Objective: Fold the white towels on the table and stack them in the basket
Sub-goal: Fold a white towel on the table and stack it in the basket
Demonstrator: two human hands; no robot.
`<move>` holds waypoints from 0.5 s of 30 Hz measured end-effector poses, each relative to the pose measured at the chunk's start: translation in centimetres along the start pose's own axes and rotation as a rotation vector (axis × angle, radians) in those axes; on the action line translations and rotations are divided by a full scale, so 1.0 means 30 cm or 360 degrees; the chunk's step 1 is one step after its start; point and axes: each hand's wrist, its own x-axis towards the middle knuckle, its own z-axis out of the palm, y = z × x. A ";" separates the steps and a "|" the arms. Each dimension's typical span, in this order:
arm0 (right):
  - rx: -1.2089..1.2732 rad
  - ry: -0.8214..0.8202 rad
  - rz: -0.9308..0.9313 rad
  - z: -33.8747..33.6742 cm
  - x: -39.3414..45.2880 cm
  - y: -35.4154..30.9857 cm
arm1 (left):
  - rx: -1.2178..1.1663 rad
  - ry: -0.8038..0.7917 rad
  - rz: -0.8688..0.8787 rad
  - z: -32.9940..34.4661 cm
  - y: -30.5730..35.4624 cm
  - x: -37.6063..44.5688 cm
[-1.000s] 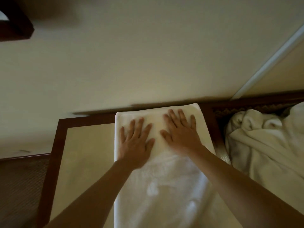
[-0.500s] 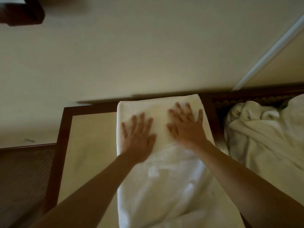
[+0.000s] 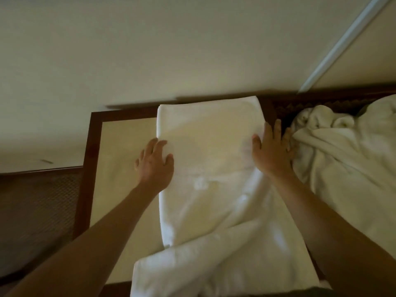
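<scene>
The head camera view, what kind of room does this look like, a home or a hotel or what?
Probably a hotel or guest room, though a home is possible. A plain wall backs a dark-framed wooden table, where a white towel is being folded beside a heap of white towels.

A white towel lies lengthwise on the table, a pale top framed in dark wood, its far end flat and square against the table's back edge while its near end is rumpled, with a thick fold running slantwise across it toward the front edge. To its right a heap of more white towels sits crumpled and unfolded, bunched into soft ridges at the far side. The folded towel and the heap lie near each other with a strip of dark wood between them.
</scene>
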 end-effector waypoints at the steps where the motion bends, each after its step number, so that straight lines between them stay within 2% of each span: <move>1: 0.0066 0.0042 -0.0017 0.016 -0.085 0.009 | -0.0158 0.0035 0.0076 -0.001 -0.012 -0.082; 4: 0.0284 0.0203 -0.0016 0.060 -0.365 0.044 | -0.0309 0.0043 0.0164 -0.005 -0.070 -0.323; 8: 0.0457 0.0306 -0.0069 0.112 -0.697 0.101 | -0.0348 -0.0332 -0.0035 -0.051 -0.175 -0.584; 12: 0.0568 0.0105 -0.0048 0.144 -0.896 0.119 | 0.0020 -0.0589 -0.0052 -0.087 -0.259 -0.743; 15: 0.0677 0.0024 -0.0094 0.143 -0.997 0.091 | 0.0028 -0.0681 -0.0132 -0.097 -0.244 -0.815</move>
